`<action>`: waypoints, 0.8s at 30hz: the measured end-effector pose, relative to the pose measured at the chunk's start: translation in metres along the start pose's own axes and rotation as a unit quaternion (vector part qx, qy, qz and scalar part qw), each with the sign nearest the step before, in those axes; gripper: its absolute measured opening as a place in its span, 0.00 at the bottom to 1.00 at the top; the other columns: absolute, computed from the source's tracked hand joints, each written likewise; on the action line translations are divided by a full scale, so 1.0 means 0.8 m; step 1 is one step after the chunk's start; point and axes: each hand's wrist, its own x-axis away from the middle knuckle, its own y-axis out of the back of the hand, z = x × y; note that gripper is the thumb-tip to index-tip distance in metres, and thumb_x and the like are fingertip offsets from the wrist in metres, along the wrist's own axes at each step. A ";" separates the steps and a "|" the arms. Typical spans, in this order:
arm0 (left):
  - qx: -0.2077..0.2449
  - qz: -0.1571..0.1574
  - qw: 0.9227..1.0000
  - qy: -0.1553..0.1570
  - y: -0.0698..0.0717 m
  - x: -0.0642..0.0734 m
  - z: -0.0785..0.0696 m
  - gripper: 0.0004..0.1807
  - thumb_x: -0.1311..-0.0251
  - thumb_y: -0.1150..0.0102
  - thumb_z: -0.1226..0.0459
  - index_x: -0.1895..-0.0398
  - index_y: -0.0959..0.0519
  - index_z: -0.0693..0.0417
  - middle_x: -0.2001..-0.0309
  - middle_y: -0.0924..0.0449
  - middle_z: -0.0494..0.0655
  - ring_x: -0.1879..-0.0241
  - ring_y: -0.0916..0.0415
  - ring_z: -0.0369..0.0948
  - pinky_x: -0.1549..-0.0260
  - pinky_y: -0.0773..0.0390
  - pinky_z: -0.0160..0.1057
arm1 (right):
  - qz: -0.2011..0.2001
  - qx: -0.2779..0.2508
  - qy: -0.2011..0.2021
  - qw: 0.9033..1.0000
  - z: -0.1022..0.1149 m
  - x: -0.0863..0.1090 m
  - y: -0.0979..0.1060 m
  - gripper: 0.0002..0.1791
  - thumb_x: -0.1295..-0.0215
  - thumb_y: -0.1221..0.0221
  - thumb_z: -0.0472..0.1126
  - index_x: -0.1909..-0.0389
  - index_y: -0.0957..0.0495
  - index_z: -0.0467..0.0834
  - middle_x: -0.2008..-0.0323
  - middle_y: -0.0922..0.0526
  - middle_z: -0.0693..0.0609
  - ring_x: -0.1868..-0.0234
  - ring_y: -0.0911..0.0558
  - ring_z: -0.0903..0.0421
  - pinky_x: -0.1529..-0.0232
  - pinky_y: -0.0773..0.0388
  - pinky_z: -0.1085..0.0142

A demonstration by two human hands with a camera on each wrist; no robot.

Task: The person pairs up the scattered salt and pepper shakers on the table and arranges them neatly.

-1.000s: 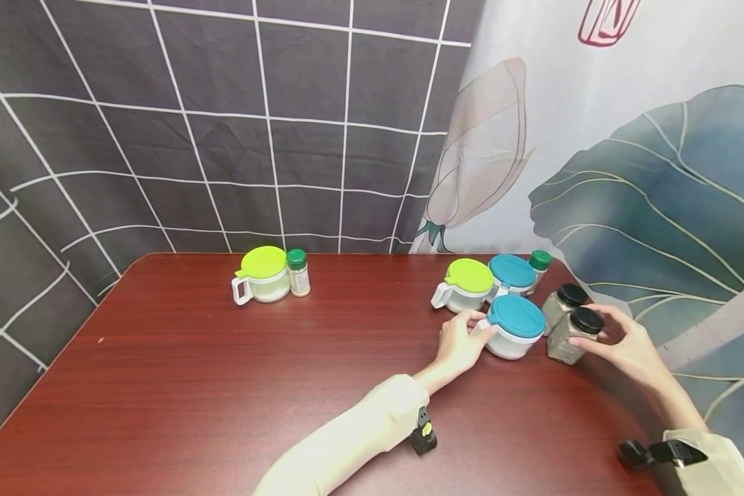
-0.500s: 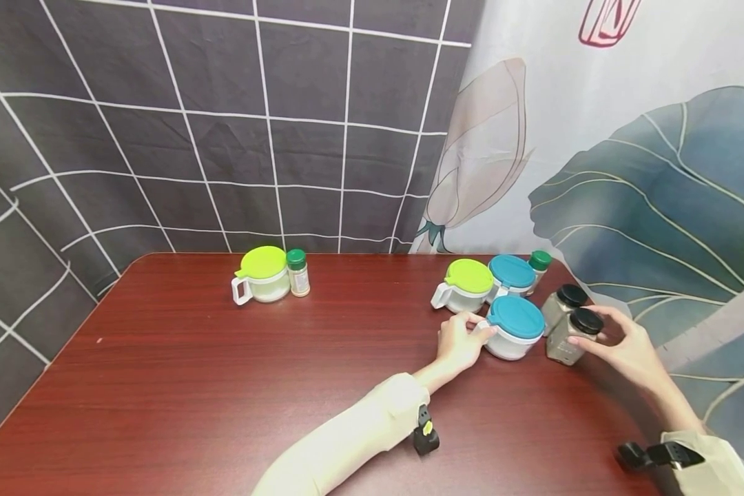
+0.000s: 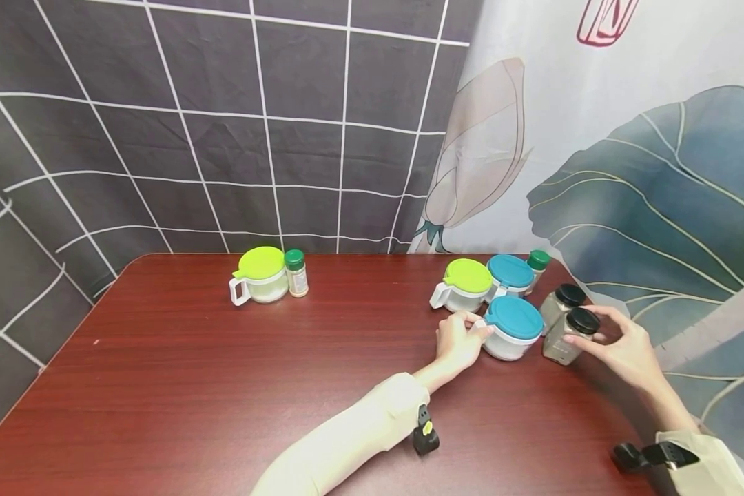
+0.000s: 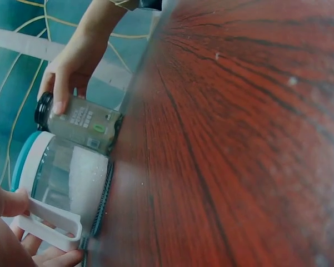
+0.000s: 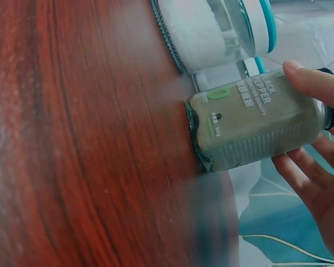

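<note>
My left hand (image 3: 460,342) grips the white handle of a clear seasoning jar with a blue lid (image 3: 514,318); white grains show inside it in the left wrist view. My right hand (image 3: 626,348) holds a black pepper jar (image 5: 255,119) near its black cap, thumb on one side and fingers on the other. Its base is right at the table surface. A second black-capped jar (image 3: 554,306) stands just behind it. Behind the left hand's jar are a green-lidded seasoning jar (image 3: 467,277) and another blue-lidded jar (image 3: 510,271).
A green-capped shaker (image 3: 537,262) stands at the back right. Far left on the dark red table (image 3: 223,386) are another green-lidded jar (image 3: 262,269) and a green-capped shaker (image 3: 296,274). Gridded grey cloth (image 3: 223,138) and a floral cloth (image 3: 645,193) hang behind.
Both hands keep their holds, and the jars stay in nearly the same places. The head view shifts very slightly.
</note>
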 end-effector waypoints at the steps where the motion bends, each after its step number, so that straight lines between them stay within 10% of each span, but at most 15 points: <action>1: 0.000 -0.001 1.000 -0.002 0.000 0.000 0.000 0.07 0.50 0.31 0.57 0.70 0.16 0.48 0.71 0.14 0.40 0.66 0.20 0.39 0.64 0.27 0.32 | -0.004 0.004 -0.001 1.000 0.000 0.001 -0.001 0.31 0.50 0.28 0.42 0.44 0.28 0.47 0.64 0.27 0.82 0.69 0.23 0.81 0.70 0.28 0.84; 24: -0.002 -0.007 0.999 -0.033 0.011 -0.002 0.007 0.07 0.50 0.30 0.58 0.69 0.15 0.49 0.69 0.13 0.41 0.64 0.18 0.39 0.67 0.27 0.29 | -0.029 -0.002 0.022 0.999 0.008 -0.003 -0.008 0.32 0.54 0.26 0.38 0.45 0.25 0.43 0.65 0.26 0.81 0.70 0.23 0.81 0.70 0.28 0.85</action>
